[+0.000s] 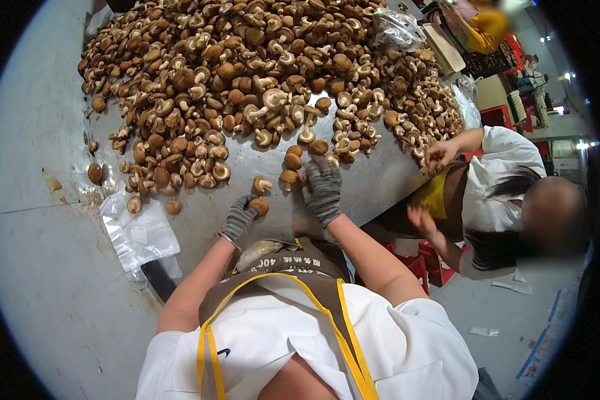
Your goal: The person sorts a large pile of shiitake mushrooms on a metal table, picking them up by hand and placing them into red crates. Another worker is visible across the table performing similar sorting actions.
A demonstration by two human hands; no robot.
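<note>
My left hand [240,221], in a grey striped knit glove, has its thumb and fingers closed around a brown shiitake mushroom [259,207] near the table's front edge. Another mushroom [263,185], stem showing, lies just beyond it. My right hand [323,191], gloved the same way, rests with fingers stretched forward on the metal table [373,183]. Its fingertips reach a pale-stemmed mushroom [332,159] and partly hide it. Loose brown caps [289,177] lie just left of that hand.
A large heap of shiitake mushrooms [247,60] covers the far table. Clear plastic bags [139,230] lie at the left, beside a dark strip [158,280]. A co-worker [500,180] sorts at the right edge. Red crates [433,263] stand below; another plastic bag [399,30] lies on the heap.
</note>
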